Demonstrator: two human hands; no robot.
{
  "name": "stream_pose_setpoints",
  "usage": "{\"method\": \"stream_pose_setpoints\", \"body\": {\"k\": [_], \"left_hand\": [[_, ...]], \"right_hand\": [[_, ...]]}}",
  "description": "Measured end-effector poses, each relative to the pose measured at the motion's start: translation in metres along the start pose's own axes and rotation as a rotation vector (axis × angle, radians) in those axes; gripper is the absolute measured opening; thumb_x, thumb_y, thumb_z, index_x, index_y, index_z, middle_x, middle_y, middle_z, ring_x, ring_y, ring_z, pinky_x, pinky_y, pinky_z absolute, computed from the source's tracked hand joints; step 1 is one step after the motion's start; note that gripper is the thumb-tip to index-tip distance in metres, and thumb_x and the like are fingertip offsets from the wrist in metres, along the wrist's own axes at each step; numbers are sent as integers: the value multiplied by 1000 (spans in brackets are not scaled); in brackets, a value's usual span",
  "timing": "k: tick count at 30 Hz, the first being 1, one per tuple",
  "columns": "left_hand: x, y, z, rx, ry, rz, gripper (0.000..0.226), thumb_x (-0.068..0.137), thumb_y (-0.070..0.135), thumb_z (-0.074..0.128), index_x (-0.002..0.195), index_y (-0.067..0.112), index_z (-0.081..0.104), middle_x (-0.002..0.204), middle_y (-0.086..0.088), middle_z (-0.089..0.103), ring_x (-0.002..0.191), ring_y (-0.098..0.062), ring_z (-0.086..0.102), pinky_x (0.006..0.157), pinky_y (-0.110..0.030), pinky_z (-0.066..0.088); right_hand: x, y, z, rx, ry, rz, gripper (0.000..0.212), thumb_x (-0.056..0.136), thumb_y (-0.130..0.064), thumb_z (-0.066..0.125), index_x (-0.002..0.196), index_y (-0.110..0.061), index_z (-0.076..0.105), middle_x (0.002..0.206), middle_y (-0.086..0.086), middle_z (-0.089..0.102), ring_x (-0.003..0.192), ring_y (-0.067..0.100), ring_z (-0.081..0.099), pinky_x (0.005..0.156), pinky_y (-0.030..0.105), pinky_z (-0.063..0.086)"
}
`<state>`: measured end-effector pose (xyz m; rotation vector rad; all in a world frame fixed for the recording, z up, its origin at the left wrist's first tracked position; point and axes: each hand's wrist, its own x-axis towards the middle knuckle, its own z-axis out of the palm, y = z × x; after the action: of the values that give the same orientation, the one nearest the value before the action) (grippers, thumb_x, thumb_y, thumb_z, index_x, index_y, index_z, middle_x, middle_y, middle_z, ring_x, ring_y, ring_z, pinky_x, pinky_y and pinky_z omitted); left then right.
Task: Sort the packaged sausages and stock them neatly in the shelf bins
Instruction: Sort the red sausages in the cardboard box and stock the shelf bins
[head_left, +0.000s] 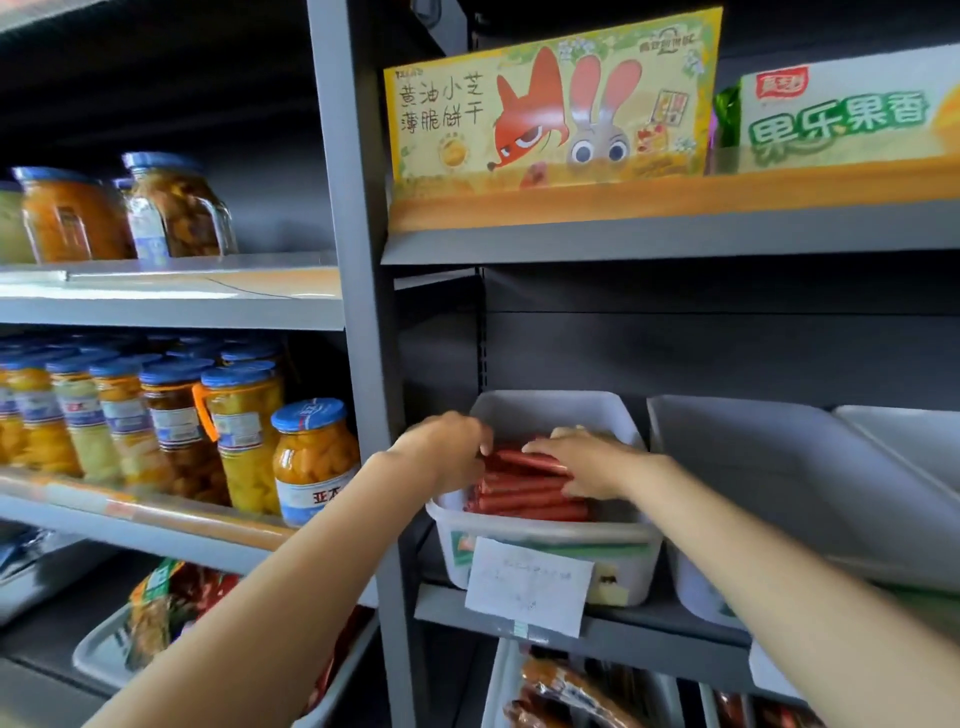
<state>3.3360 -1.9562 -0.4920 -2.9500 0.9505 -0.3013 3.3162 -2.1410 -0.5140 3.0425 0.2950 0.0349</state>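
Observation:
A white plastic bin (545, 535) on the middle shelf holds several red packaged sausages (524, 496) lying side by side. Both my hands reach into it. My left hand (447, 447) curls its fingers over the left ends of the top sausages. My right hand (576, 460) lies across their right ends with fingers bent onto the top sausage. A paper label (527, 584) hangs from the bin's front.
A second white bin (779, 467) stands to the right, tilted. Jars of canned fruit (311, 462) fill the left shelves. Biscuit boxes (550, 104) sit on the upper shelf. Trays of packaged sausages (156, 608) lie on lower shelves. A grey upright post (358, 260) divides the shelves.

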Motion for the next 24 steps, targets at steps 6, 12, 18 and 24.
{"method": "stream_pose_setpoints", "body": {"k": [6,12,18,24], "left_hand": [[-28,29,15,-179,557,46,26,87,11,50,109,11,64,109,-7,59,98,-28,58,80,-36,48],[-94,118,87,-464,713,368,23,82,4,43,92,0,64,91,-13,59,80,-21,52,69,-27,42],[-129,198,208,-478,426,509,24,81,5,45,94,-1,64,98,-15,62,81,-31,57,71,-35,45],[-143,229,273,-427,325,450,29,73,5,44,95,0,62,100,-17,58,85,-28,45,72,-38,41]], "right_hand": [[-69,20,-4,234,383,-33,55,85,10,43,131,-18,54,120,4,53,114,21,48,94,26,37],[-192,33,48,270,639,-81,39,83,11,46,114,-4,64,117,13,60,108,24,54,94,18,36],[-255,45,111,4,803,-14,29,87,3,44,108,2,64,128,23,52,120,35,44,105,29,28],[-255,40,155,-64,898,-9,44,82,8,46,123,-2,59,138,23,44,126,29,28,108,44,31]]}}
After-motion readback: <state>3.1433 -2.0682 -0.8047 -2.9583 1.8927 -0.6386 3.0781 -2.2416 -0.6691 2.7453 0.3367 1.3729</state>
